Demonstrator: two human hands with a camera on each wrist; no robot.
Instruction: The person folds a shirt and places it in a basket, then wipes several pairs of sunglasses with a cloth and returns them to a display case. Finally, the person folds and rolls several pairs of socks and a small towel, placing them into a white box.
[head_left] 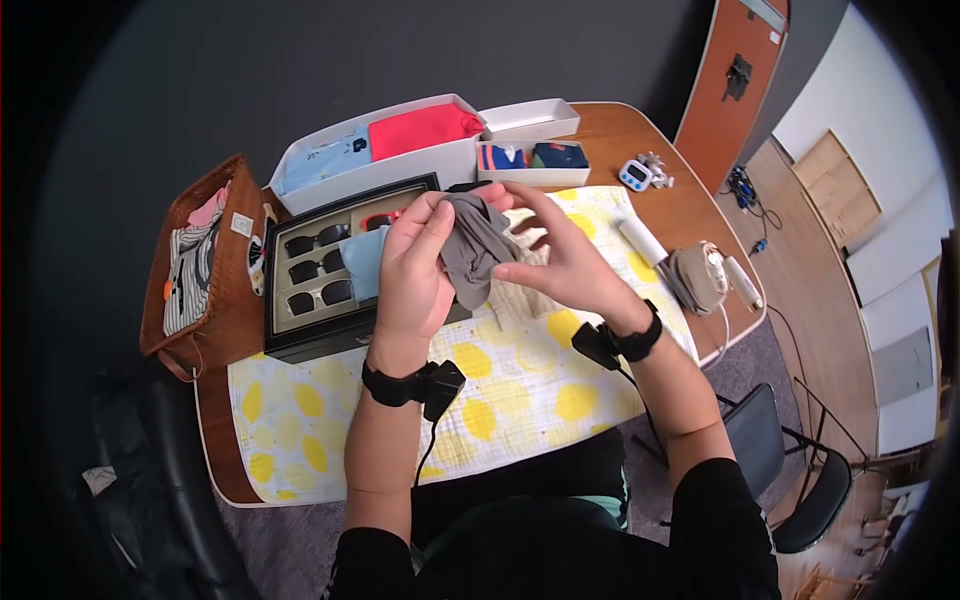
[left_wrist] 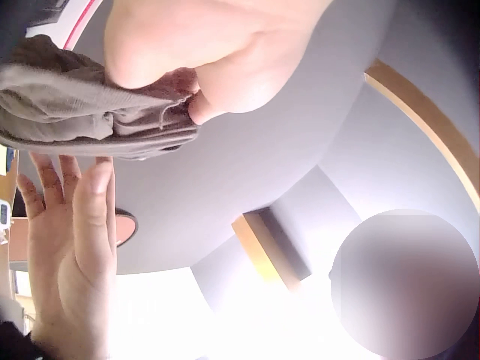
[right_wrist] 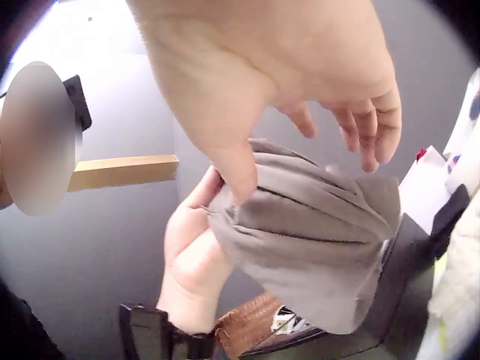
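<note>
A soft grey cloth (head_left: 472,245), bunched into folds, is held up over the table. My left hand (head_left: 415,262) pinches its edge between thumb and fingers, clearly seen in the left wrist view. My right hand (head_left: 562,262) is on the other side of the cloth, fingers apart and gently bent. Its thumb touches the cloth's near side in the right wrist view (right_wrist: 240,176), while its fingertips hover off the fabric. Below and behind the hands, a cream cloth (head_left: 525,300) lies on the lemon-print cloth (head_left: 480,420).
To the left, a black case (head_left: 300,345) holds several sunglasses and a light-blue cloth (head_left: 365,262). Beside it stands a woven basket (head_left: 222,290) of clothes. White boxes (head_left: 395,165) with folded clothes line the back. A timer (head_left: 634,176) and a beige pouch (head_left: 697,280) sit right.
</note>
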